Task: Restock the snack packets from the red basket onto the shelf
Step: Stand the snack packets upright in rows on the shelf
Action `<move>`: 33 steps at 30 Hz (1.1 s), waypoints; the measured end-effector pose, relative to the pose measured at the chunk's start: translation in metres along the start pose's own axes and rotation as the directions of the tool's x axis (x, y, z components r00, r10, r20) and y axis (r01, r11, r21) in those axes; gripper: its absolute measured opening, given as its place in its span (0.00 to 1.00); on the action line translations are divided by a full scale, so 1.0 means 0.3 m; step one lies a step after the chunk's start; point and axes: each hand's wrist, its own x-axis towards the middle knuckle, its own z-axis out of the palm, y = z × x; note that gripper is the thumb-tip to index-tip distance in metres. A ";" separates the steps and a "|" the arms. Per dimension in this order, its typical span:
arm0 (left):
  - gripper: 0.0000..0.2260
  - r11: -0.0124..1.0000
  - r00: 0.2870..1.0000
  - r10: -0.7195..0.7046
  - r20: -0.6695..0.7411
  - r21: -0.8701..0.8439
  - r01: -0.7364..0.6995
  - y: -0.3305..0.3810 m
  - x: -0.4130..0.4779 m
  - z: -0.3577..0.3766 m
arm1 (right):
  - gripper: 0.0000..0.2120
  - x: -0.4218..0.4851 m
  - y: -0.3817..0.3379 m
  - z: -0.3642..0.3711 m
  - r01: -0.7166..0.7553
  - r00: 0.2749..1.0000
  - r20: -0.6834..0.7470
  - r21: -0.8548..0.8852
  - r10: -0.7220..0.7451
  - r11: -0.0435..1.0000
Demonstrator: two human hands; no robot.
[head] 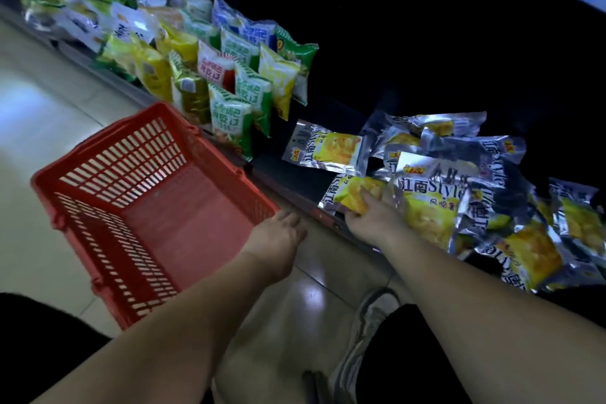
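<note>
Evidently light and slippery, the snack packet (355, 195) is pinched at its near edge by the right hand (373, 223), on the shelf (288, 180) at three o'clock from the red basket (98, 154); whether the left hand (278, 234) has its fingers curled cannot be told.

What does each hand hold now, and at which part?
Right hand grips a snack packet by its near edge. Left hand holds nothing, by the red basket.
</note>
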 end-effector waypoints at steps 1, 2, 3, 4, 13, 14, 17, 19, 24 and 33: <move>0.19 0.999 0.999 -0.041 0.015 0.001 0.041 -0.017 -0.011 0.003 | 0.33 0.008 0.006 0.000 -0.022 0.999 0.033 -0.012 0.022 1.000; 0.18 0.997 0.996 -0.083 0.034 0.009 0.082 -0.031 -0.018 0.005 | 0.34 0.017 0.014 -0.005 -0.037 0.998 0.049 -0.026 0.038 0.999; 0.17 0.992 0.991 -0.126 0.052 0.025 0.125 -0.042 -0.022 0.005 | 0.34 0.034 0.025 -0.002 -0.039 0.998 0.054 -0.051 0.041 0.998; 0.16 0.984 0.982 -0.177 0.071 0.040 0.174 -0.051 -0.022 0.004 | 0.34 0.054 0.035 0.003 -0.032 0.997 0.061 -0.089 0.037 0.995; 0.22 0.902 0.959 -0.235 0.158 -0.332 0.276 0.104 0.163 -0.139 | 0.32 0.065 0.196 -0.113 0.035 0.989 0.146 -0.077 -0.024 0.996; 0.22 0.884 0.965 -0.215 0.151 -0.390 0.258 0.139 0.190 -0.154 | 0.30 0.062 0.219 -0.125 0.068 0.992 0.112 -0.044 -0.063 0.997; 0.22 0.840 0.973 -0.169 0.160 -0.493 0.227 0.232 0.243 -0.198 | 0.30 0.051 0.273 -0.147 0.113 0.994 -0.001 -0.002 -0.113 0.994; 0.23 0.827 0.971 -0.162 0.176 -0.513 0.231 0.276 0.265 -0.222 | 0.32 0.044 0.281 -0.156 0.086 0.996 -0.004 -0.007 -0.086 0.996; 0.25 0.786 0.962 -0.176 0.211 -0.559 0.266 0.302 0.328 -0.225 | 0.37 0.056 0.302 -0.160 0.051 0.998 -0.037 -0.078 -0.054 0.996; 0.30 0.934 0.976 0.012 0.219 -0.350 0.068 0.145 0.496 -0.397 | 0.38 0.127 0.257 -0.333 -0.084 0.990 0.110 -0.006 0.084 0.996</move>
